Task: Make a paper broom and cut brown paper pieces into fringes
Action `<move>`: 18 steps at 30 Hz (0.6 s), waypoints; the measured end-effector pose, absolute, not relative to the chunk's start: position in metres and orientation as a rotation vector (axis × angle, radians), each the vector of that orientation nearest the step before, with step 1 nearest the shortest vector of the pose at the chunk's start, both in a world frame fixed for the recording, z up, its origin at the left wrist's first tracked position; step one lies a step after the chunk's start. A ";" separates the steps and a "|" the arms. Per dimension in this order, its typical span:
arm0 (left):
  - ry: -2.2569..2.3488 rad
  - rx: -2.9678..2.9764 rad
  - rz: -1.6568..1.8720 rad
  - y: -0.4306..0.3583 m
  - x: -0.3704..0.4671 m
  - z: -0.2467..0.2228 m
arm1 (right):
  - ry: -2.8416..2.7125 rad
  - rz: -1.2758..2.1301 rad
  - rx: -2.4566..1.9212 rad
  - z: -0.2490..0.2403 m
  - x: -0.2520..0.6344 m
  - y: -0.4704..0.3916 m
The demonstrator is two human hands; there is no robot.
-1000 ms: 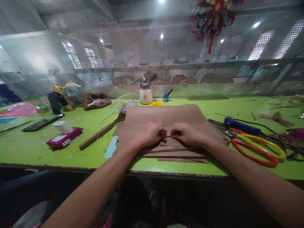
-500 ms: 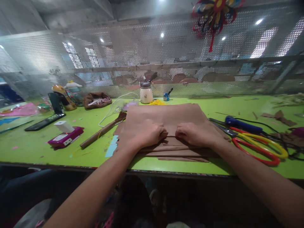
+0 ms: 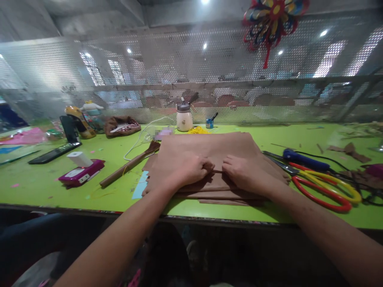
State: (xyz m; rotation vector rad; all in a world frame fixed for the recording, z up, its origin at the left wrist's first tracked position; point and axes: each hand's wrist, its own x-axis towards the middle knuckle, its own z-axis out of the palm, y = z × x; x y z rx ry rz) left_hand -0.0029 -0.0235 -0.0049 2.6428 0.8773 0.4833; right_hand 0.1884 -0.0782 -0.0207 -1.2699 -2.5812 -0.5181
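Observation:
A stack of brown paper sheets (image 3: 206,144) lies near the table's front edge, its layers uneven at the sides. My left hand (image 3: 196,169) is closed on the near edge of the top sheet, thumb and fingers pressed together. Opposite it, my right hand (image 3: 241,171) pinches the same edge, with its fingers curled. Between the two hands a short stretch of that edge shows as a thin, narrow roll or fold. Light blue paper (image 3: 139,185) sticks out from under the stack on the left.
Red and yellow-handled scissors (image 3: 323,189) and a blue-handled tool (image 3: 305,158) with a cord lie on the right. To the left are a rolled brown paper stick (image 3: 125,169), a purple power adapter (image 3: 80,173) and a phone (image 3: 55,152). A bottle (image 3: 184,119) stands behind the stack.
The loose paper edge between my hands has become narrower and more tightly rolled or folded. Both hands keep nearly the same place, with their fingers shifted slightly.

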 end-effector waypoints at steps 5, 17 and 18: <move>1.000 2.473 0.494 -0.016 -0.005 -0.002 | -2.486 -0.596 -1.163 -0.012 0.178 -0.082; 0.838 2.002 0.466 -0.021 -0.011 -0.002 | -2.326 -0.523 -1.089 -0.024 0.181 -0.074; 0.830 1.966 0.452 -0.022 -0.011 -0.002 | -2.321 -0.515 -1.083 -0.025 0.182 -0.073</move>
